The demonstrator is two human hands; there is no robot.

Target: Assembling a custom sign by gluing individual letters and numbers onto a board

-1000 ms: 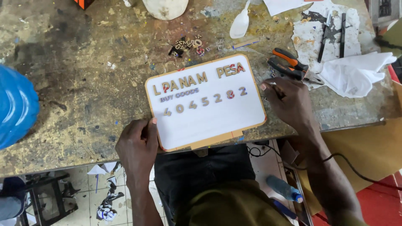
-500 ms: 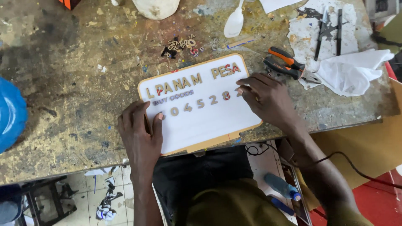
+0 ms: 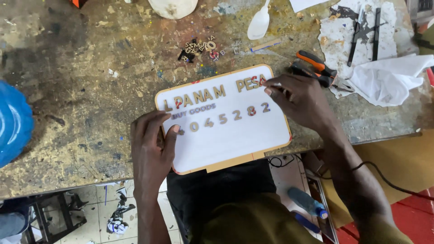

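A white rectangular sign board (image 3: 226, 140) with a wooden rim lies tilted at the near edge of a stained workbench (image 3: 90, 81). Small cut-out letters and digits sit on it in three rows. My left hand (image 3: 151, 147) presses flat on the board's left end, thumb by the lower row. My right hand (image 3: 298, 97) rests at the board's upper right corner, fingertips touching the last letter of the top row. Whether a piece is pinched between those fingers is hidden.
Loose cut-out letters (image 3: 199, 47) lie beyond the board. Orange-handled pliers (image 3: 316, 68) sit by my right hand, with a crumpled white cloth (image 3: 389, 79) and dark tools on paper at right. A white spoon (image 3: 260, 22) is at the back, a blue object (image 3: 13, 122) at left.
My right hand has slid from the board's right edge up to the end of the top row of letters. My left hand stays on the board's left end.
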